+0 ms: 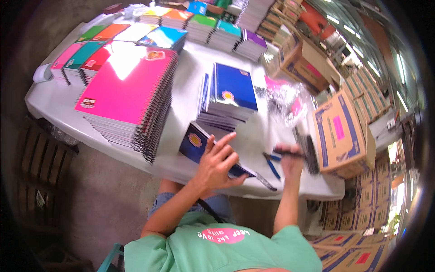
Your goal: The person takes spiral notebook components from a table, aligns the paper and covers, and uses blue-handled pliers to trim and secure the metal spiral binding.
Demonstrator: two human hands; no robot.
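Observation:
My left hand (219, 165) grips a small dark-blue notebook (194, 141) tilted at the table's near edge, with some fingers stretched over it. A spiral coil (265, 182) sticks out past the notebook's right end. My right hand (290, 161), blurred by motion, is above the table to the right; a dark strip shows across its fingers, too smeared to name. Beside it lie blue-handled pliers (272, 167) and a bundle of black coils (308, 152). A stack of blue-covered notebooks (235, 88) stands just beyond my left hand.
A tall stack of pink spiral notebooks (129, 86) stands left on the white-covered table (188, 84). Behind it are stacks in several colours, such as green notebooks (201, 27). Clear plastic bags (287, 99) lie near a cardboard box (340, 133) on the right.

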